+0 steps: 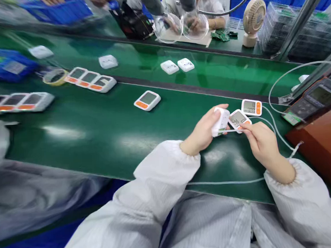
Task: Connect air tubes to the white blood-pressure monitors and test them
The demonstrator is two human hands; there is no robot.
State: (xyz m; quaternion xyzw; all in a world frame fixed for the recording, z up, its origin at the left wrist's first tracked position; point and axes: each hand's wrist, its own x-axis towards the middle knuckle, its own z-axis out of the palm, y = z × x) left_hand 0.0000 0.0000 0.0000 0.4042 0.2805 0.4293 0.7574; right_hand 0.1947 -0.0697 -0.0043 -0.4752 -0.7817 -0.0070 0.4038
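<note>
My left hand (199,133) is closed round a small white blood pressure monitor (220,120), tilted on edge with its screen turned away from me. Between the thumb and fingers of my right hand (263,142) is a thin white air tube (231,130), whose end meets the lower side of that monitor; whether it is plugged in I cannot tell. Just behind my fingers lies a white-and-orange monitor (238,118) with digits on its screen, partly covered by my right hand. Another lit monitor (251,106) sits beyond it, with a tube on its right side.
A handheld gauge (317,98) rests by a brown box (323,140) at right, tubes looping nearby. One monitor (147,100) lies mid-bench; rows of others (91,80) stand left. White units (169,67) sit on the green belt (139,58). Co-workers' hands (194,24) show across it.
</note>
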